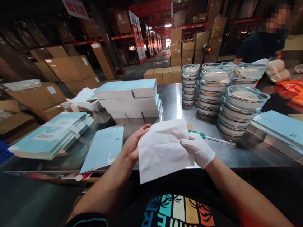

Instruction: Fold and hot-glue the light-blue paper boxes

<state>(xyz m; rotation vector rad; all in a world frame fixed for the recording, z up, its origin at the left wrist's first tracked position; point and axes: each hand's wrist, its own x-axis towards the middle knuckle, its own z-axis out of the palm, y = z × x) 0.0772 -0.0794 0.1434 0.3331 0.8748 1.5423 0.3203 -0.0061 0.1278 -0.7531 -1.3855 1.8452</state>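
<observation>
In front of my chest I hold a creased white sheet [163, 151], which looks like paper or thin wrapping. My bare left hand [134, 142] grips its left edge, the fingers partly hidden behind it. My right hand [199, 150], in a white glove, pinches the sheet's right side between thumb and fingers. Just beyond the glove, a tool with a green handle [202, 135] and a thin metal shaft lies on the table. A flat light-blue card piece [105, 144] rests left of my left hand.
Stacked glass containers [238, 111] stand at the right on the metal table [172, 94]. White and light-blue boxes [131, 100] are piled at the back left, and blue cartons [46, 135] lie nearer. More blue card [293, 132] lies right. A person [261, 45] is behind the containers.
</observation>
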